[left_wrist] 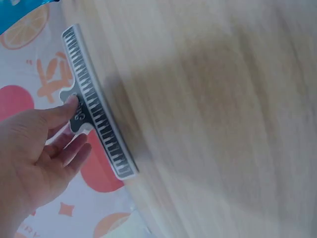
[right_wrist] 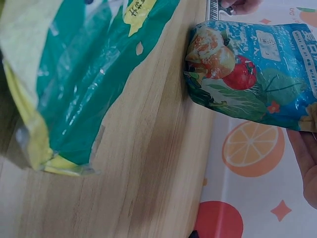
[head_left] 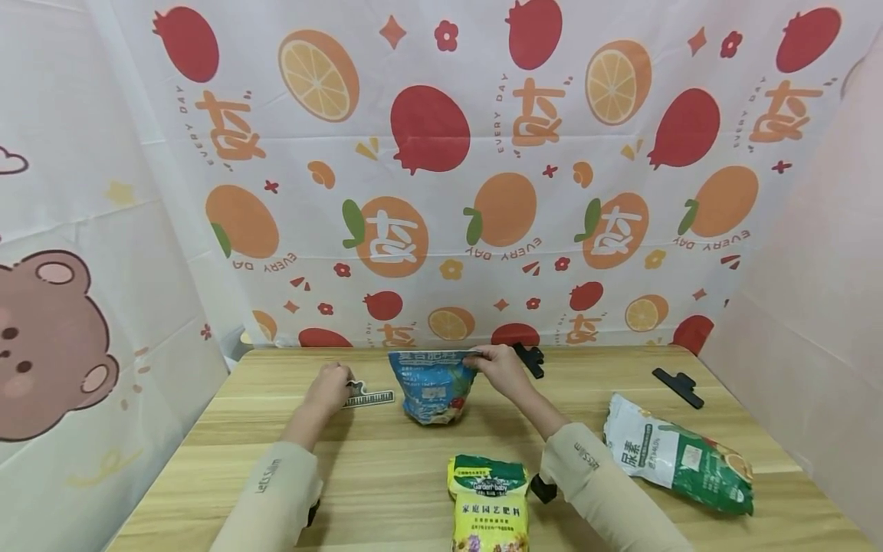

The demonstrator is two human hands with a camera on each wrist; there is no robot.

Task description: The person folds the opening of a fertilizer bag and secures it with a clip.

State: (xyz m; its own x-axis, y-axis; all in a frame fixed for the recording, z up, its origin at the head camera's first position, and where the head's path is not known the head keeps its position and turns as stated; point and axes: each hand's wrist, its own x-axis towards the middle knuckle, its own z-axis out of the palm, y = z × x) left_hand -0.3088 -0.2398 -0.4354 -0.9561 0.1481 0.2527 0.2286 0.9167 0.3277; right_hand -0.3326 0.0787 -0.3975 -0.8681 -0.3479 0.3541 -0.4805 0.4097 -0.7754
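My left hand (head_left: 329,389) pinches a bag clip (head_left: 373,399) by its handle. Piano keys are printed along the clip's long bar (left_wrist: 100,109) in the left wrist view, where the thumb lies on the dark handle. Just right of it, a blue fertilizer bag (head_left: 433,392) stands upright on the table. The top right corner of that bag is gripped by my right hand (head_left: 502,368). Pictures of vegetables, including a red tomato (right_wrist: 241,73), show on the bag in the right wrist view. The clip and the bag are apart.
A yellow-green fertilizer bag (head_left: 490,506) lies at the table's front. To the right lies a white-and-green bag (head_left: 679,456). Black clips rest at the far right (head_left: 679,387), behind my right hand (head_left: 530,359) and near the right sleeve (head_left: 543,489). A printed curtain (head_left: 441,207) hangs behind the table.
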